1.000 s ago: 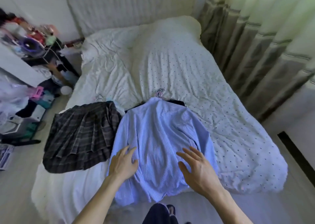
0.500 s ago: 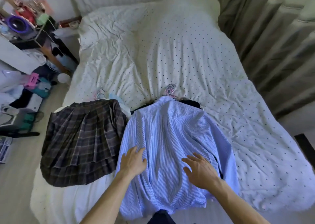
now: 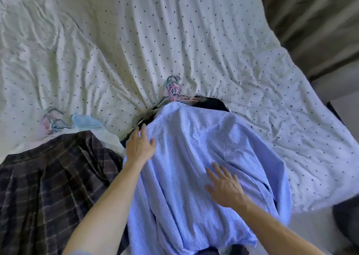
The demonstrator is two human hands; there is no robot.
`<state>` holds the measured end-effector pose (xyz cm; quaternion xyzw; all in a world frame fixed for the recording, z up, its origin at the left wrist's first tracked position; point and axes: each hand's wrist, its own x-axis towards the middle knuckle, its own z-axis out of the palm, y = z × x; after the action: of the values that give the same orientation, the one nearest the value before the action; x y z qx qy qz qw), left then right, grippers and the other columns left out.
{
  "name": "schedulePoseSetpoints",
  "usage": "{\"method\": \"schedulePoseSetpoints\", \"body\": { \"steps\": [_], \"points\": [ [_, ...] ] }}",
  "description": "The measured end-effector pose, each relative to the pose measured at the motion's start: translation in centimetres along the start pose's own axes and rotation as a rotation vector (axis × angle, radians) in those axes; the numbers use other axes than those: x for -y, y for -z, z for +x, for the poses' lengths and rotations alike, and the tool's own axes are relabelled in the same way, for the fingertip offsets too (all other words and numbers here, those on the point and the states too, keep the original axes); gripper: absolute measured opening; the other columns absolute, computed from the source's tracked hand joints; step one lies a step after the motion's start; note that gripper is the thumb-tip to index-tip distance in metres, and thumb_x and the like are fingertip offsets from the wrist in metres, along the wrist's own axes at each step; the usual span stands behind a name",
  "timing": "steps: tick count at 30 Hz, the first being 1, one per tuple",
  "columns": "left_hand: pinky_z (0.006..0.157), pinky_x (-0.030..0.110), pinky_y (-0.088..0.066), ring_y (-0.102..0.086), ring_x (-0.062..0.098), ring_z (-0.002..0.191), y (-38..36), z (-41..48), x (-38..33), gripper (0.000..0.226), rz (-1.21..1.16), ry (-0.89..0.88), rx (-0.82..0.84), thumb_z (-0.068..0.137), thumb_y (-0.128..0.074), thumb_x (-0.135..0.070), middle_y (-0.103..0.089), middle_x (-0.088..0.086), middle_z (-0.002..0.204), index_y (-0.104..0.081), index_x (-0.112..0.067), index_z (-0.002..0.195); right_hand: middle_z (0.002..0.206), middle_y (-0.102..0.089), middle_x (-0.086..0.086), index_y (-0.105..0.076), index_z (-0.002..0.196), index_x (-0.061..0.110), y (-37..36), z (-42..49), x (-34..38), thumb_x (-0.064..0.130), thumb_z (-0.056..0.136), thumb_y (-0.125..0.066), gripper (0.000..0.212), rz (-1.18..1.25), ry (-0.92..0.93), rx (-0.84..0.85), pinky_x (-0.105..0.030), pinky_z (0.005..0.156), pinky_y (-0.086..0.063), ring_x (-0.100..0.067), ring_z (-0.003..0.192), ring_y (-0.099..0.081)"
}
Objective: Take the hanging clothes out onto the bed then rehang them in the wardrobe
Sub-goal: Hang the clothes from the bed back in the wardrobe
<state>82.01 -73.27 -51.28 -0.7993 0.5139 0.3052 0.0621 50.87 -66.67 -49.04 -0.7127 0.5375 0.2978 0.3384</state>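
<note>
One white, black-dotted cotton bed cover (image 3: 194, 31) fills the view. On its near part lies a pale blue striped cotton shirt (image 3: 194, 138), just beside a dark plaid pleated skirt (image 3: 48, 186) on its left. Left hand (image 3: 138, 148) rests flat on the shirt's left shoulder, fingers straight. Right hand (image 3: 225, 186) lies spread, gripping nothing, on its middle. Thin pink and blue hanger hooks (image 3: 172, 85) protrude at the collar.

The bed (image 3: 194, 31) is wrinkled, white with dark dots; a blue striped shirt (image 3: 194, 138) lies on it. A dark plaid skirt (image 3: 48, 177) lies just left, touching the shirt.
</note>
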Motion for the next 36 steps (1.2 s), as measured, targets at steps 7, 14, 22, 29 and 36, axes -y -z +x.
{"method": "schedulePoseSetpoints", "body": {
  "steps": [7,14,22,29,36],
  "points": [
    [0.069,0.043,-0.042,-0.055,0.036,0.095,-0.9,4.5,1.6,0.033,0.105,-0.028,0.060,0.104,-0.038,-0.033,-0.056,0.019,0.113,-0.052,-0.007,0.117,0.166,-0.002,0.001,-0.019,0.154,0.029,-1.7,1.2,0.3,0.053,0.099,-0.042,0.064,0.157,-0.107,0.089,-0.059,0.118,-0.012,-0.024,0.152,-0.001],
    [0.073,0.034,-0.039,-0.054,0.027,0.086,0.4,0.2,1.5,0.029,-0.376,-0.002,0.011,0.104,-0.046,-0.030,-0.056,0.010,0.106,-0.058,-0.009,0.118,0.144,-0.050,-0.006,-0.045,0.143,0.019,1.4,0.6,2.2,0.062,0.091,-0.045,0.067,0.491,-0.193,-0.062,-0.037,0.112,-0.033,-0.027,0.135,-0.043],
    [0.075,0.023,-0.050,-0.062,0.003,0.084,1.3,-15.1,-4.1,0.016,-0.595,-0.186,-0.051,0.097,-0.062,-0.035,-0.064,-0.013,0.092,-0.069,-0.026,0.108,0.090,-0.070,0.016,-0.060,0.104,0.021,8.8,-5.7,8.3,0.058,0.090,-0.060,0.039,0.982,-0.072,-0.393,-0.031,0.085,-0.050,-0.006,0.067,-0.071],
    [0.068,0.030,-0.052,-0.057,0.002,0.070,2.1,-25.2,-12.2,0.034,-0.211,-0.460,0.126,0.090,-0.052,-0.060,-0.058,-0.016,0.065,-0.067,-0.029,0.090,0.069,-0.071,0.001,-0.059,0.089,0.010,7.6,-15.0,2.3,0.024,0.093,-0.056,0.014,1.144,-0.094,-0.519,-0.043,0.070,-0.059,-0.014,0.053,-0.070],
    [0.097,0.020,-0.040,-0.056,0.007,0.113,8.7,-32.9,-29.4,0.037,-0.137,-0.914,-0.080,0.094,-0.061,-0.043,-0.063,-0.012,0.123,-0.063,-0.030,0.127,0.057,-0.061,0.021,-0.053,0.083,0.031,4.5,-31.6,-13.9,0.027,0.100,-0.051,0.018,0.861,-0.101,-0.712,-0.029,0.062,-0.046,0.000,0.051,-0.057]
  ]
}}
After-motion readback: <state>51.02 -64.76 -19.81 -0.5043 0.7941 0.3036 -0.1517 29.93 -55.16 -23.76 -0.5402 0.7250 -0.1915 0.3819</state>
